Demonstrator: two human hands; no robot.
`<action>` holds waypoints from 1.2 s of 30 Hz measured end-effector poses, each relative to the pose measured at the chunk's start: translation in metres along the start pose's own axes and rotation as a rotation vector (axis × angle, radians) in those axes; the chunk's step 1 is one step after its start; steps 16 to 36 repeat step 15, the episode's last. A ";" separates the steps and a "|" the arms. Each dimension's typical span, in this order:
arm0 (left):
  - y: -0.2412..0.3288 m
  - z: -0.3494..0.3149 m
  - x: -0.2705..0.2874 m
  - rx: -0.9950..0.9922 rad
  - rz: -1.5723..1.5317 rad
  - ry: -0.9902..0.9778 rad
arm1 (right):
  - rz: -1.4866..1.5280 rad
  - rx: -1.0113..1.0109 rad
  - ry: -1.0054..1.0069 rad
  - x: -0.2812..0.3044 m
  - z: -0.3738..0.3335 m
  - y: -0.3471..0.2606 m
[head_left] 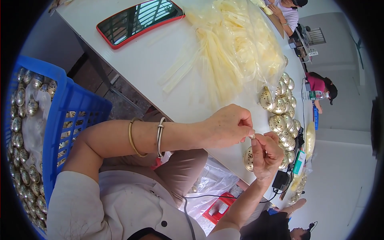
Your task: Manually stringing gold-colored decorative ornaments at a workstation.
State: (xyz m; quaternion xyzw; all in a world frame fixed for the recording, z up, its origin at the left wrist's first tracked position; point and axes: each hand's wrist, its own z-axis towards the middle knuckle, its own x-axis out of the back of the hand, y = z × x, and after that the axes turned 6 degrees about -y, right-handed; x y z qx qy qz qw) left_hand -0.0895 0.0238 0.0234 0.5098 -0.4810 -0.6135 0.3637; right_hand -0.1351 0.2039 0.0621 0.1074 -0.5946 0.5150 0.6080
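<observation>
My left hand [230,126], with bracelets on its wrist, is closed in a pinch above the table's near edge. Its fingertips meet those of my right hand [267,156], which is also pinching. A tiny pale bit shows between the fingertips, too small to name. Just beside and partly behind my right hand is a gold ball with dark lettering [249,159]. Beyond the hands, a row of similar gold balls [280,104] runs along the table. A heap of cream ribbons [224,60], partly in clear plastic, lies past my left hand.
A phone in a red case [140,22] lies on the white table [160,52]. At my left stands a blue crate [60,108] full of gold balls. A black adapter [281,181] and cables are at the right, near a red stool [219,208]. Other people sit around the table.
</observation>
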 end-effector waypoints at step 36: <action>0.034 -0.059 -0.004 -0.347 0.559 -0.139 | 0.242 -0.446 -0.174 0.023 -0.100 -0.056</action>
